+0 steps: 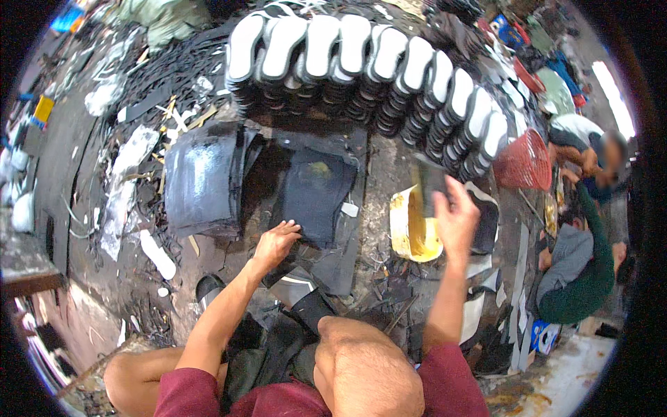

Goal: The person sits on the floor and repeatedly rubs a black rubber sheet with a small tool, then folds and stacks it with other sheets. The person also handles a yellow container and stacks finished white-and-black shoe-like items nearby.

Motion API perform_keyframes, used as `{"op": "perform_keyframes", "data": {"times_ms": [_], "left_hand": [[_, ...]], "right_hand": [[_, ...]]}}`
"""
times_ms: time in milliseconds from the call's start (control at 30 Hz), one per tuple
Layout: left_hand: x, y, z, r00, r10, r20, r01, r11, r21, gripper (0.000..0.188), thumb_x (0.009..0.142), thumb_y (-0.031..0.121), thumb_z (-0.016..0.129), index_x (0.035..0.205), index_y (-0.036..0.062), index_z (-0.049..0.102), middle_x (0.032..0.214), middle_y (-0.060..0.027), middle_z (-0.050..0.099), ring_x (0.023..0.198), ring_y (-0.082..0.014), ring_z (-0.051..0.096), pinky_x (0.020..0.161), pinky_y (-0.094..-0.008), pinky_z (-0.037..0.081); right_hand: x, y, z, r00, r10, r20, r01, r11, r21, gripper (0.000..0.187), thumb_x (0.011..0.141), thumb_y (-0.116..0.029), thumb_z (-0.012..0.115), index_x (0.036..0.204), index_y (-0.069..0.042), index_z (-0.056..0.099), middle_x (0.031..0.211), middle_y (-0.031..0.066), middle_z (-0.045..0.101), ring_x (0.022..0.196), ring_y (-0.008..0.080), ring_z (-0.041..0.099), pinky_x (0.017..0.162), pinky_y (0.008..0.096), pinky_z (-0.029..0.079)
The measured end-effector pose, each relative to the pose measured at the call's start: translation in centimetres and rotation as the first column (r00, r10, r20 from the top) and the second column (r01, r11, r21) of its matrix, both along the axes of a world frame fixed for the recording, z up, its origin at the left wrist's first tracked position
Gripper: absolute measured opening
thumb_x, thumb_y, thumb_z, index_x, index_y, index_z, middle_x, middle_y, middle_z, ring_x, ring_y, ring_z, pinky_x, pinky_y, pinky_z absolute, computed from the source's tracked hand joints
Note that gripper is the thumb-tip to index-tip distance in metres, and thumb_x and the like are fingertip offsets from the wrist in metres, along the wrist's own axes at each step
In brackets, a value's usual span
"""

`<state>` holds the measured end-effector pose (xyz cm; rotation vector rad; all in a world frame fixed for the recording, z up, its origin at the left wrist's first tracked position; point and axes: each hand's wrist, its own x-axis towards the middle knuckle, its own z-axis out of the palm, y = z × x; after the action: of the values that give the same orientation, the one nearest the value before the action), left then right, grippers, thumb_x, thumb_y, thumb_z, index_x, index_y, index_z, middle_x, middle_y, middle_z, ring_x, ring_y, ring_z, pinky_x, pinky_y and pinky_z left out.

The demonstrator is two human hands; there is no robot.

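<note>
My left hand (278, 240) rests on the lower left edge of a dark rectangular sheet (316, 191), its fingers stretched out and nothing held. A pale yellowish smear marks the sheet's upper part. My right hand (456, 215) grips a dark flat tool (432, 189), blurred, perhaps a wide brush. The tool is at the rim of a cut-open yellow tub (406, 226) whose inner wall is coated yellow; whether it touches the tub I cannot tell. A small white scrap (349, 209) lies at the sheet's right edge.
Left of the sheet stands a stack of glossy black sheets (201, 181). Beyond, several piles of white-topped shoe soles (321, 45) curve toward a red basket (524, 160). A white bottle (158, 256) and dark scraps litter the floor. Other people (580, 271) sit at the right.
</note>
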<state>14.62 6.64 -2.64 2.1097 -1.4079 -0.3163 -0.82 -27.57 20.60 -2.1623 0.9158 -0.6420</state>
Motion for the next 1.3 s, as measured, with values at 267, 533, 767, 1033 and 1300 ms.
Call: {"op": "perform_keyframes", "data": {"times_ms": [267,533,767,1033,1300], "left_hand": [[-0.8,-0.2,1.3,0.999,0.034,0.019,-0.030,0.984,-0.174,0.042,0.084,0.011,0.073,0.125,0.0107,0.065,0.105,-0.0107,0.063,0.109,-0.0360,0.062,0.100,-0.0466,0.052],[-0.4,1.9,3.8,0.004,0.195,-0.981,-0.683,0.717,0.139,0.055,0.088,0.001,0.059,0.144,0.0034,0.056,0.120,-0.0095,0.067,0.093,-0.0144,0.066,0.091,-0.0289,0.052],[-3.8,6.0,2.5,-0.115,0.276,-0.954,-0.834,0.496,0.244,0.052,0.094,0.006,0.071,0.142,-0.0027,0.054,0.102,-0.0088,0.073,0.088,-0.0177,0.073,0.071,-0.0247,0.056],[-10.1,8.1,0.6,-0.272,0.571,-0.774,-0.815,0.291,0.501,0.041,0.090,0.009,0.076,0.130,0.0056,0.068,0.098,-0.0035,0.074,0.065,-0.0091,0.060,0.064,-0.0253,0.050],[-14.4,5.0,3.2,0.075,0.837,-0.542,-0.887,0.304,0.347,0.045,0.097,0.026,0.063,0.135,0.0024,0.063,0.081,-0.0158,0.072,0.066,-0.0218,0.067,0.069,-0.0348,0.054]], "right_hand": [[14.1,10.6,-19.0,0.952,0.091,-0.291,-0.160,0.962,-0.221,0.037,0.090,-0.012,0.063,0.126,-0.005,0.061,0.092,0.0209,0.071,0.079,0.0405,0.067,0.073,0.0495,0.055],[12.3,12.0,-20.8,0.978,0.022,-0.207,-0.074,0.965,-0.250,0.039,0.090,-0.013,0.062,0.129,-0.006,0.061,0.091,0.0219,0.070,0.083,0.0403,0.068,0.075,0.0509,0.054],[12.7,11.5,-21.0,0.979,0.110,-0.174,-0.164,0.928,-0.335,0.041,0.089,-0.011,0.062,0.130,-0.006,0.061,0.092,0.0204,0.072,0.083,0.0386,0.068,0.075,0.0498,0.055],[12.7,11.7,-20.6,0.967,0.159,-0.199,-0.216,0.925,-0.312,0.039,0.090,-0.013,0.063,0.128,-0.008,0.063,0.089,0.0230,0.071,0.083,0.0417,0.069,0.074,0.0511,0.055],[12.4,11.9,-20.8,0.964,0.139,-0.226,-0.203,0.934,-0.295,0.040,0.090,-0.018,0.065,0.129,-0.012,0.064,0.089,0.0233,0.071,0.082,0.0421,0.070,0.073,0.0514,0.055]]}}
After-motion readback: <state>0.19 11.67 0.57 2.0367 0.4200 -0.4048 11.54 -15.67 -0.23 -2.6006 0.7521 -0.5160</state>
